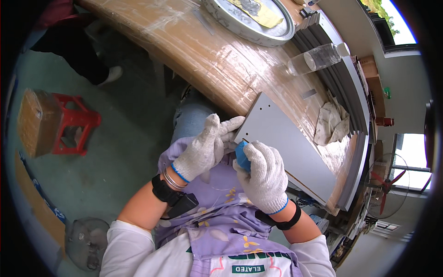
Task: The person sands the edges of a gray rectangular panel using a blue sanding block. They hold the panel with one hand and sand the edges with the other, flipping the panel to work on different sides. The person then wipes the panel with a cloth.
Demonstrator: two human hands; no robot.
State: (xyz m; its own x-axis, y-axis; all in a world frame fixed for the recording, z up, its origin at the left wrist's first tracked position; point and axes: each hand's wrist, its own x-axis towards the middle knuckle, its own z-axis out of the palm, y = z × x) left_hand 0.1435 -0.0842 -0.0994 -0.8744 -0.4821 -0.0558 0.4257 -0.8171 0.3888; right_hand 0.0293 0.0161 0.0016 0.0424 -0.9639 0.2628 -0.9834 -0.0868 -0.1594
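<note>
A: Nearest me, centre frame: my left hand (203,150) pinches the grey panel (288,145) corner; my right hand (264,177) is clamped on a blue tool (242,156) at its edge.

B: Risks? Containers?

A: Tool may slip off. Top: round tray (251,28) holds yellow scraps; clear bottle (318,57), contents unclear.

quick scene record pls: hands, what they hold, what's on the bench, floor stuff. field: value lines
left hand: gloved left hand, fingers gripping the near corner of the grey metal panel
right hand: gloved right hand, closed around a blue tool pressed to the panel's near edge
panel: lies flat on the wrapped workbench, overhanging toward the person
bench items: clear plastic bottle on its side, crumpled cloth, round metal tray
floor: red stool carrying a brown box
wrists: black bands on both
</note>
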